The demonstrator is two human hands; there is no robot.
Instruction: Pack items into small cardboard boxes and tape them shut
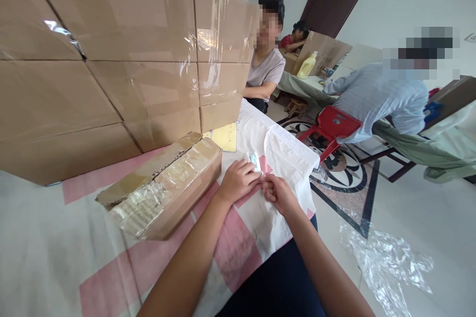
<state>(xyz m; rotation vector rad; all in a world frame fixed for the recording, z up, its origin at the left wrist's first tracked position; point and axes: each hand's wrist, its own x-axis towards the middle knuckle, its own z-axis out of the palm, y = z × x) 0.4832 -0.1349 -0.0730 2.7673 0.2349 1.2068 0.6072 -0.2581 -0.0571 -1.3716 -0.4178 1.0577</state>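
My left hand (240,179) lies over the white cloth with its fingers curled over a small white packet (253,160) that has a greenish print. Part of the packet is hidden beneath those fingers. Close on its right, my right hand (275,192) is closed in a pinch at the packet's near end. Whatever sits between the right fingertips is too small to make out. Both hands are just above or resting on the cloth (286,158), which has pink patches.
Left of my hands stands a torn, taped cardboard box (186,193). Behind it rises a wall of stacked cartons (148,89), with a yellow sheet (226,137) at its foot. Crumpled clear plastic (390,262) lies on the floor. Several people sit nearby, one on a red chair (336,124).
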